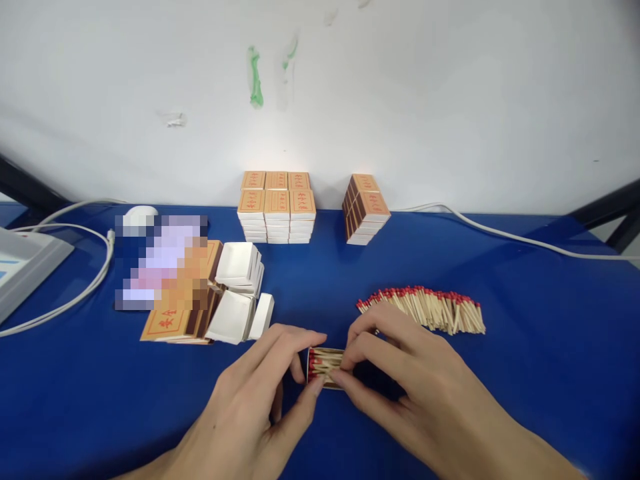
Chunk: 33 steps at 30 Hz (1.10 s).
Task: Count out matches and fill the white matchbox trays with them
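Observation:
A small matchbox (326, 368) lies in front of me, its inside showing matches with their red heads at the left end. My left hand (260, 393) curls around the left end, the thumb at the near edge and the index finger over the far edge. At the right end, the thumb and fingers of my right hand (400, 380) close in on the box and the plain ends of the matches. Those fingertips hide part of the box. Just beyond my right hand lies a spread pile of loose matches (435, 310), heads pointing away from me.
White empty trays (235, 263) and flattened orange sleeves (167, 317) lie on the left, beside a blurred phone (170, 260). Stacked matchboxes (277, 207) and a smaller stack (366, 207) stand against the white wall (450, 100). White cables (500, 233) cross the blue table (550, 347).

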{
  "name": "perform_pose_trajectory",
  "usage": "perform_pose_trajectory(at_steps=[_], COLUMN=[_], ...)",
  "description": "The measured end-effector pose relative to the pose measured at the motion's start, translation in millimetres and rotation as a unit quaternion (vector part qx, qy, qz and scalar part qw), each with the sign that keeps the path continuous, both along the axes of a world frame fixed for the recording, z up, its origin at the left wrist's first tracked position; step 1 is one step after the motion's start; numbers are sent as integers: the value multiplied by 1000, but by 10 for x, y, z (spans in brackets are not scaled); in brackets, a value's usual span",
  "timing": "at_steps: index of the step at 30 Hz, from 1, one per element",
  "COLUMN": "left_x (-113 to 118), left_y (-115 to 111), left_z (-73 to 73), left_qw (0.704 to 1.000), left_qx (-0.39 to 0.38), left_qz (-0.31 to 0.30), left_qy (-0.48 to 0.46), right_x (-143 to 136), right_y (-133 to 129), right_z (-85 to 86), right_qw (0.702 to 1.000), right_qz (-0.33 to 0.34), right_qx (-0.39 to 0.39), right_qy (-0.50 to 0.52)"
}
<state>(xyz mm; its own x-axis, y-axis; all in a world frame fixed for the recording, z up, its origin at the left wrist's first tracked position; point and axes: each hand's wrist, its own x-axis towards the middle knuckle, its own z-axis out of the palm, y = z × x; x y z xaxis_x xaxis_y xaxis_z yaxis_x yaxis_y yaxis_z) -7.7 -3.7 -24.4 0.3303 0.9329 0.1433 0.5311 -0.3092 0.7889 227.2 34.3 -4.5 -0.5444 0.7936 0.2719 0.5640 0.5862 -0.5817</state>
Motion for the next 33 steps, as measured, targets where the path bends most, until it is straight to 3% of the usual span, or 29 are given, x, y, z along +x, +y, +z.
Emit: perform_pose_trajectory(at_steps=[5, 10, 21, 28, 33], left_x=[-5, -4, -14, 24, 16], left_y=[14, 18, -45, -53, -76], left_z=[-17, -45, -36, -25, 1], left_qw=[1000, 1000, 996, 997, 998], left_qx=[17, 20, 74, 56, 44], left_qz=[-18, 8, 15, 22, 40], left_qy=[18, 7, 51, 47, 14], right_x=[9, -4, -10, 12, -9], right_y=[-10, 3, -37, -41, -38], right_z=[-5, -12, 90, 2, 7], right_qw=[1000, 1000, 996, 994, 997], right_qz=[-7, 13, -27, -38, -56], right_qx=[-9, -19, -79, -52, -34], right_qy=[4, 0, -26, -87, -33])
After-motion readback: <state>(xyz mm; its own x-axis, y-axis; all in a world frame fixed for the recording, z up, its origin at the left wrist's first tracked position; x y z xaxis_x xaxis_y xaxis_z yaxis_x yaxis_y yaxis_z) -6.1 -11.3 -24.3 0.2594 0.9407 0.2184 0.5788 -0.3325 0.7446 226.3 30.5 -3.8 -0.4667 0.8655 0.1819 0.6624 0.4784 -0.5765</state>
